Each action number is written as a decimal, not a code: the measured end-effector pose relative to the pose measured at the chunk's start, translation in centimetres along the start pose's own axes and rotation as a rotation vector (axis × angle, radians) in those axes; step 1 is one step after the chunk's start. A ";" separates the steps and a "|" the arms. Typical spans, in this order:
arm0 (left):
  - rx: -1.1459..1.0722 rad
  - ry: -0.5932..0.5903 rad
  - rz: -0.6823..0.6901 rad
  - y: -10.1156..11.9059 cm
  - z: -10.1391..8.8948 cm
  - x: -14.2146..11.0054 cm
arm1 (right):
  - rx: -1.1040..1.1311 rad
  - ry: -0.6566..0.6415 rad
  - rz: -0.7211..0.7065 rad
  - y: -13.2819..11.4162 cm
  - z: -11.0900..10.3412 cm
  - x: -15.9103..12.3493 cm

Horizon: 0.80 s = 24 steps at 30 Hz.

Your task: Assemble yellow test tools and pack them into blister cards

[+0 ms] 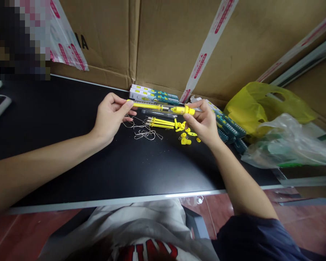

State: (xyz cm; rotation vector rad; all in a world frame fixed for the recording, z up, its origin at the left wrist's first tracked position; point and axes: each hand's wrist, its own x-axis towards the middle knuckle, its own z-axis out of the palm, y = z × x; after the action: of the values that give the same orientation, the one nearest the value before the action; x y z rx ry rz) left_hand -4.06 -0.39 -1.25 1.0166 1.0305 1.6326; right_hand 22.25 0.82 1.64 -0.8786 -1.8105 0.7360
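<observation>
A slim, syringe-like tube with a yellow rod and a yellow end fitting is held level above the table, one end in each hand. My left hand pinches its left end between thumb and fingers. At the other end, my right hand grips the yellow fitting. Below lie several yellow rods with metal tips and a clear tube. Small yellow plastic parts are scattered near my right hand. Bent metal wire pieces lie in a tangle below my left hand.
Printed white-and-green boxes are stacked at the back, with more boxes to the right. Yellow and clear plastic bags sit at the right. Large cardboard stands behind the black table. A phone-like device lies far left.
</observation>
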 end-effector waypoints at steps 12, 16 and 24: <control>0.015 -0.001 0.004 0.1 0.0 0.1 | -0.198 0.088 -0.110 -0.1 -0.4 0.1; 0.019 -0.012 0.016 -0.2 -0.1 0.1 | -0.223 0.084 -0.154 0.2 -0.5 0.2; 0.017 -0.014 0.006 -0.1 -0.2 0.1 | -0.141 0.017 -0.101 0.3 -0.1 0.1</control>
State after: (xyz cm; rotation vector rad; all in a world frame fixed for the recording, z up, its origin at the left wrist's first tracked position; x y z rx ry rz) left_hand -4.19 -0.33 -1.41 1.0419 1.0342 1.6225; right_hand 22.38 1.07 1.51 -0.8745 -1.8948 0.5411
